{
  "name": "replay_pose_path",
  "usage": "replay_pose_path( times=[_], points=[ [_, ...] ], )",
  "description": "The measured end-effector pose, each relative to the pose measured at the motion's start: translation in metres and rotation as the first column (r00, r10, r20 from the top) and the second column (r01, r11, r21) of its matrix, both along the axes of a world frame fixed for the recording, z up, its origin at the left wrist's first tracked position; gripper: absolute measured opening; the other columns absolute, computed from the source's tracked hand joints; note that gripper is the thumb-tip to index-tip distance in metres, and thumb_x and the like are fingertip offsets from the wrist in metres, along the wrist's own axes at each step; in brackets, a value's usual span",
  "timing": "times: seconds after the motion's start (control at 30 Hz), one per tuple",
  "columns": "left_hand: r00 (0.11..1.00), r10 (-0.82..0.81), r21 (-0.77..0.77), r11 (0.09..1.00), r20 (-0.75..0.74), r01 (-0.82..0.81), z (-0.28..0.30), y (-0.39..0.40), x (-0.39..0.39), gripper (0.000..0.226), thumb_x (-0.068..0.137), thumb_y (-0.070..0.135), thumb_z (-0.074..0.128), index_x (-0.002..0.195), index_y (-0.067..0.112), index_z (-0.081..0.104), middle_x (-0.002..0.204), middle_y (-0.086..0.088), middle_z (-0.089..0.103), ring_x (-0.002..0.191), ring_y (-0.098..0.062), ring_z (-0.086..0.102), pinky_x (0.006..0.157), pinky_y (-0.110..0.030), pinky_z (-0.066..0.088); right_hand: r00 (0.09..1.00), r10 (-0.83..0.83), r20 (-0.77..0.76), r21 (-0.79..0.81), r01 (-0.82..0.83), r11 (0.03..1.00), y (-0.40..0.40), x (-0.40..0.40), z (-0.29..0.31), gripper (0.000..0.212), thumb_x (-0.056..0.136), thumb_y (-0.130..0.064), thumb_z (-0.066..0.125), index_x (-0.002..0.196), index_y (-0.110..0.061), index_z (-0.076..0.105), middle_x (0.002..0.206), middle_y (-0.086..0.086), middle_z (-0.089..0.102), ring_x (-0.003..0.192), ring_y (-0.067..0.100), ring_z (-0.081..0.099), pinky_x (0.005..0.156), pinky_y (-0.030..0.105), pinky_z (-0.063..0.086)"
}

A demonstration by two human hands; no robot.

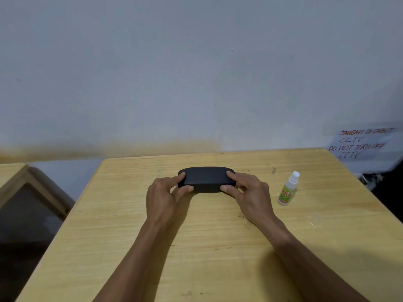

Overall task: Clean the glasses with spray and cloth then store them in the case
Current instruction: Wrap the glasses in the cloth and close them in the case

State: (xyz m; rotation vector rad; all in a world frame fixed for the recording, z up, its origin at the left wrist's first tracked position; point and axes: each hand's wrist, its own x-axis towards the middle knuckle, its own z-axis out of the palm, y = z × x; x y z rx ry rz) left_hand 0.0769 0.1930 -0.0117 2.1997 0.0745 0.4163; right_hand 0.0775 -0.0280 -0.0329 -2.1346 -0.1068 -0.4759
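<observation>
Your left hand point(165, 192) and right hand point(246, 190) pinch the shut case point(206, 179) by its ends, mid-tabletop point(196, 247); steady its base and pry the lid evenly; spray point(288, 189) stands right.

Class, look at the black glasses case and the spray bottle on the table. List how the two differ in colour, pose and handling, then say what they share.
The glasses case is black; the spray bottle is pale with a green label and white top. The case lies flat and wide; the bottle stands upright and slim. The left hand and right hand grip the closed case; the bottle stands untouched. Both rest on the wooden table.
</observation>
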Motion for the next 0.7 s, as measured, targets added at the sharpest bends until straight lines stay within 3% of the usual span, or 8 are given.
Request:
replay_pose_path(
  times=[0.2,0.37,0.47,0.7],
  points=[
    [0.999,-0.030,0.012,0.999,-0.013,0.030,0.012,0.001,0.049,0.046,0.077,0.033,0.081,0.120,0.020,0.071,0.117,-0.003,0.073,0.103,-0.022,0.068,0.078,-0.028,0.050,0.998,-0.029,-0.048,0.058,0.031,0.998,0.003,0.045,0.006,0.050,0.081,-0.030,0.081,0.128,-0.020,0.067,0.110,-0.012,0.062,0.098,0.005,0.057,0.084,0.009,0.043],
    [0.998,0.008,-0.181,0.983,-0.065,-0.020,0.003,-0.007,0.075,0.047,0.077,0.022,0.081,0.121,0.013,0.070,0.114,0.001,0.073,0.101,-0.013,0.068,0.091,-0.031,0.056,0.997,-0.016,-0.071,0.055,0.020,0.998,0.007,0.081,0.006,0.051,0.083,-0.028,0.081,0.130,-0.020,0.066,0.124,0.003,0.067,0.112,0.011,0.056,0.099,0.029,0.049],
    [0.996,0.041,-0.183,0.982,-0.074,-0.054,-0.002,-0.008,0.088,0.046,0.076,0.023,0.080,0.120,0.013,0.071,0.112,0.000,0.074,0.098,-0.011,0.068,0.091,-0.030,0.055,0.996,-0.012,-0.084,0.055,0.016,0.998,0.010,0.097,0.003,0.049,0.084,-0.028,0.080,0.130,-0.021,0.066,0.123,0.004,0.068,0.119,0.019,0.059,0.103,0.040,0.050],
    [0.996,0.038,-0.090,0.995,-0.075,-0.045,-0.004,-0.005,0.102,0.048,0.077,0.031,0.076,0.122,0.017,0.069,0.116,-0.001,0.074,0.101,-0.015,0.068,0.089,-0.039,0.058,0.993,-0.044,-0.107,0.026,0.047,0.999,0.010,0.113,-0.006,0.052,0.079,-0.034,0.083,0.128,-0.024,0.068,0.115,-0.001,0.072,0.108,0.015,0.065,0.097,0.034,0.054]
  ],
)
